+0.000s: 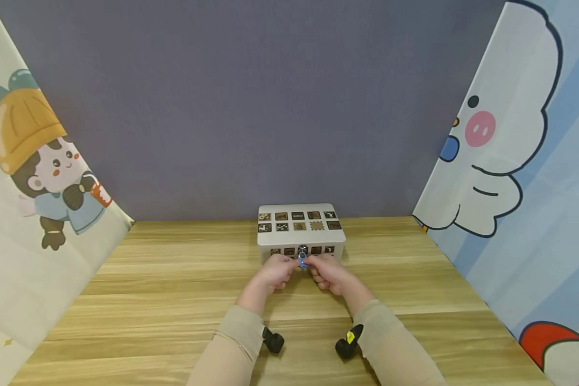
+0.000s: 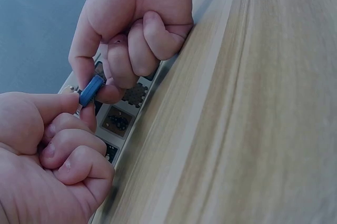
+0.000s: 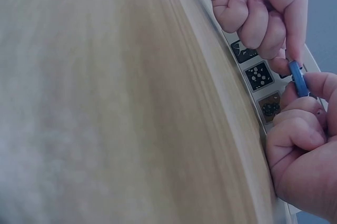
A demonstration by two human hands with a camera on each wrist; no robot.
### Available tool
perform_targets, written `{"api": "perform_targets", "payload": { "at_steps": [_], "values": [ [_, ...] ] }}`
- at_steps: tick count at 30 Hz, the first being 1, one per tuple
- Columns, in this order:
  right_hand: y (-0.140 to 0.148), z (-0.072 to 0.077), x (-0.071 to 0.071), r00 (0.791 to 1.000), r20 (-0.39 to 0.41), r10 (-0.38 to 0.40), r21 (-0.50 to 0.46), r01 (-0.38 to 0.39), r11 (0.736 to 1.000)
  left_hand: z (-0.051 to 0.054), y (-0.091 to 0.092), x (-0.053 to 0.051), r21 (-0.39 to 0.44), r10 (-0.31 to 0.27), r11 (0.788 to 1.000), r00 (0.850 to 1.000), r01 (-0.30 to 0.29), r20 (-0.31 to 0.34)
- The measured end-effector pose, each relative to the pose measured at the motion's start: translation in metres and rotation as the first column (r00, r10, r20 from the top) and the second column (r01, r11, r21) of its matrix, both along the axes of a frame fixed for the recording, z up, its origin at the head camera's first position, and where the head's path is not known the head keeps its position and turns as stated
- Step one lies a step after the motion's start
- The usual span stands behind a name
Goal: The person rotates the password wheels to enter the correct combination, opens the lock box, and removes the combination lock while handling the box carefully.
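A white box (image 1: 296, 240) with small brown and black picture squares stands on the table, its lid down and a metal clasp at the front. A small blue padlock (image 1: 303, 261) is at the clasp. My left hand (image 1: 275, 271) pinches its left side between thumb and forefinger. From the right, my right hand (image 1: 330, 272) pinches it too, other fingers curled in. In the left wrist view the blue lock body (image 2: 91, 90) shows between both hands' fingertips; the right wrist view also shows the blue body (image 3: 298, 78) there. Whether a key is in it, I cannot tell.
The wood-grain table (image 1: 173, 300) extends around the box and forearms. A grey panel (image 1: 270, 107) rises behind it. Printed cloths with cartoon figures hang at the left (image 1: 9, 257) and right (image 1: 511, 107). Black devices are strapped at both wrists.
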State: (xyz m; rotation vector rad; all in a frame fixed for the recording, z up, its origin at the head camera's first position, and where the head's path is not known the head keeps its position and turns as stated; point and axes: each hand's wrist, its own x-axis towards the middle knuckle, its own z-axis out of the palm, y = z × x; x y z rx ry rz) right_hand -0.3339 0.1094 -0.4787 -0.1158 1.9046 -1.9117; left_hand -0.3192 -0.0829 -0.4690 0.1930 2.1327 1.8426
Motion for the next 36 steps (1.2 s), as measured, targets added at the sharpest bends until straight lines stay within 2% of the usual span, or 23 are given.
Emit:
{"api": "perform_targets", "payload": {
  "at_steps": [9,19,28,36],
  "values": [
    [0.0,0.0,0.0,1.0,0.002,-0.009,0.016,0.009,1.0,-0.001,0.0,-0.001,-0.004,0.001,1.0,1.0,-0.001,0.004],
    [0.001,0.003,0.003,1.0,0.023,-0.013,-0.017,0.013,1.0,-0.001,0.001,-0.002,-0.023,0.003,1.0,1.0,-0.003,0.007],
    [0.011,0.004,0.0,0.998,0.055,-0.022,-0.038,0.025,0.999,0.007,0.005,0.002,-0.024,0.017,1.0,0.999,-0.016,0.034],
    [0.023,0.01,0.001,0.996,0.08,-0.025,-0.052,0.03,0.998,0.005,0.005,0.002,-0.044,0.013,0.999,0.999,-0.011,0.033]
  ]
}}
